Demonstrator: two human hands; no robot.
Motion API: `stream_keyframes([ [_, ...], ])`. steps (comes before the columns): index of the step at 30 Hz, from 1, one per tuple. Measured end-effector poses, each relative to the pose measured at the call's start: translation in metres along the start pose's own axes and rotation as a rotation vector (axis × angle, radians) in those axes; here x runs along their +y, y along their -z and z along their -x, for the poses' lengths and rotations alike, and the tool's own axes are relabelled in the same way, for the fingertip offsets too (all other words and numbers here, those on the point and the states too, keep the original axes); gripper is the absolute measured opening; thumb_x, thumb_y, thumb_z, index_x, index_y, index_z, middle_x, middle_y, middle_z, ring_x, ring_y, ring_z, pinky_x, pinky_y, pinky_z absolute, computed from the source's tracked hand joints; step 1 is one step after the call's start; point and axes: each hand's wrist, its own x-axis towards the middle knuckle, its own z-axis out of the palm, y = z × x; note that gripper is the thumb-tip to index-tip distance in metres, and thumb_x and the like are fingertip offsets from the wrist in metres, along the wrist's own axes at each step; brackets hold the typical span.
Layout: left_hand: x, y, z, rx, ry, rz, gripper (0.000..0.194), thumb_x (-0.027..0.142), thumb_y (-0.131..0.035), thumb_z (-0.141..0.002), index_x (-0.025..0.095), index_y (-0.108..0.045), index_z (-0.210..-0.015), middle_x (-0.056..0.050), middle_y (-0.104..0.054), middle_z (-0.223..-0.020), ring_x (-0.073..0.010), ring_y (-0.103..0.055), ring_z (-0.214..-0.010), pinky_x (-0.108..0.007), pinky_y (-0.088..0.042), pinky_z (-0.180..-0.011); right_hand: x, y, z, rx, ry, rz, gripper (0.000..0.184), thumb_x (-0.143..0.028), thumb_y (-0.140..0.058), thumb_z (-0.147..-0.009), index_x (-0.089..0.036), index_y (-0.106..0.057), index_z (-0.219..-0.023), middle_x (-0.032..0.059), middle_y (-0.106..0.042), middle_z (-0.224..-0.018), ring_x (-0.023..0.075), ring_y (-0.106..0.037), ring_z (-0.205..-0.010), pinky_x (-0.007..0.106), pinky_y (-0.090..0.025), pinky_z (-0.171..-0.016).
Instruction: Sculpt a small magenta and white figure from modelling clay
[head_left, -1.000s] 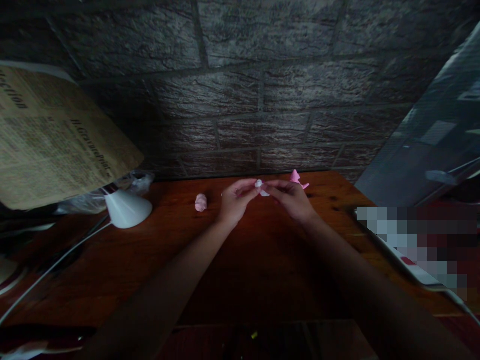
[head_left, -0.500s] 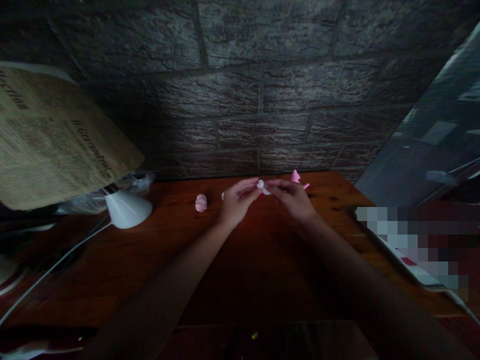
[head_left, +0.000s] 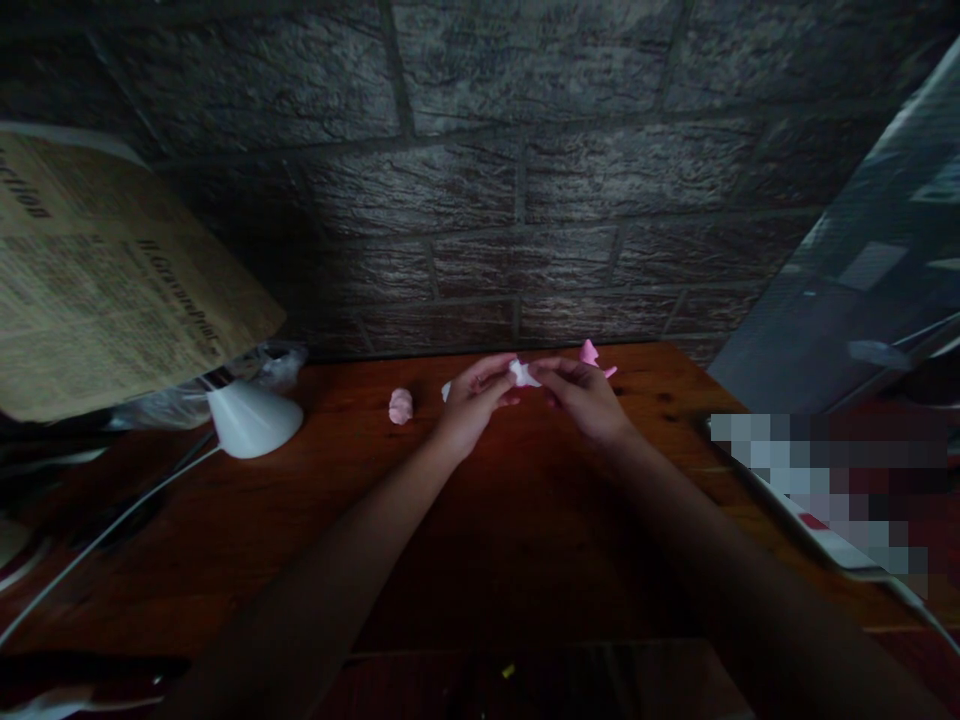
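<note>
Between the fingertips of both hands is a small white piece of soft, clay-like material (head_left: 523, 374). My left hand (head_left: 474, 398) pinches its left side, fingers closed. From the right, my right hand (head_left: 587, 398) pinches the other end between thumb and fingers. A pale pink lump (head_left: 400, 406) of similar look lies on the table left of my left hand. Just behind that hand a white bit (head_left: 446, 391) peeks out, mostly hidden. Beyond my right hand stands a brighter pink pointed piece (head_left: 589, 352), its lower part partly covered by the hand.
The wooden table (head_left: 300, 540) meets a dark brick wall (head_left: 450, 180). At left stands a lamp with a newsprint shade (head_left: 112, 280), a white base (head_left: 255, 418) and a trailing cord (head_left: 112, 545). A white-edged, partly blurred device (head_left: 840, 550) lies at right.
The white piece looks flatter and wider between my fingers than before, where it was a rounded knob. My left-hand fingers have shifted slightly; the things on the table stay put.
</note>
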Motion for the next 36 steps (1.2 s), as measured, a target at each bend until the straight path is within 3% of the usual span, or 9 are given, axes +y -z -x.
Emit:
stream_keyframes([
  [9,0.0020,0.0009,0.0018,-0.017,0.045,-0.007,0.034,0.022,-0.077,-0.078,0.024,-0.072,-0.112,-0.007,-0.074,-0.111,-0.0174,-0.071,-0.088,-0.031,-0.057,-0.076,-0.0005,-0.0003,0.0002,0.003,-0.001,0.007,0.038,-0.050,-0.079,-0.070,-0.018,-0.074,-0.089,0.0045,-0.071,-0.080,0.0095,-0.049,-0.055,0.025,-0.039,-0.051],
  [15,0.0004,-0.0010,0.0017,0.022,0.061,-0.047,0.029,0.023,-0.082,-0.071,0.020,-0.076,-0.100,-0.007,-0.076,-0.105,-0.0194,-0.070,-0.093,-0.029,-0.057,-0.075,-0.0009,-0.0021,0.0005,-0.018,0.028,0.051,0.042,-0.055,-0.078,-0.069,-0.018,-0.073,-0.086,0.0047,-0.070,-0.077,0.0117,-0.053,-0.057,0.026,-0.043,-0.051],
  [24,0.0014,-0.0010,0.0000,0.036,0.080,0.080,0.024,0.015,-0.079,-0.071,0.021,-0.078,-0.095,-0.006,-0.077,-0.100,-0.0167,-0.070,-0.088,-0.029,-0.056,-0.076,-0.0002,-0.0004,-0.0007,0.026,0.035,0.047,0.045,-0.054,-0.076,-0.074,-0.017,-0.074,-0.098,0.0045,-0.070,-0.073,0.0093,-0.048,-0.051,0.025,-0.041,-0.048],
  [31,0.0010,-0.0009,-0.0013,0.028,0.068,0.090,0.019,0.018,-0.079,-0.073,0.019,-0.078,-0.093,-0.007,-0.076,-0.099,-0.0174,-0.070,-0.091,-0.032,-0.056,-0.083,-0.0027,-0.0034,0.0011,-0.015,0.042,0.043,0.044,-0.050,-0.081,-0.068,-0.017,-0.077,-0.096,0.0081,-0.073,-0.088,0.0134,-0.057,-0.066,0.025,-0.047,-0.053],
  [36,-0.0003,-0.0023,-0.0004,0.038,0.048,0.038,0.021,0.022,-0.084,-0.070,0.018,-0.078,-0.089,-0.006,-0.076,-0.095,-0.0173,-0.070,-0.092,-0.035,-0.056,-0.090,-0.0021,-0.0028,0.0012,-0.017,0.042,0.060,0.043,-0.049,-0.081,-0.068,-0.017,-0.076,-0.097,0.0059,-0.071,-0.080,0.0129,-0.055,-0.063,0.026,-0.047,-0.054],
])
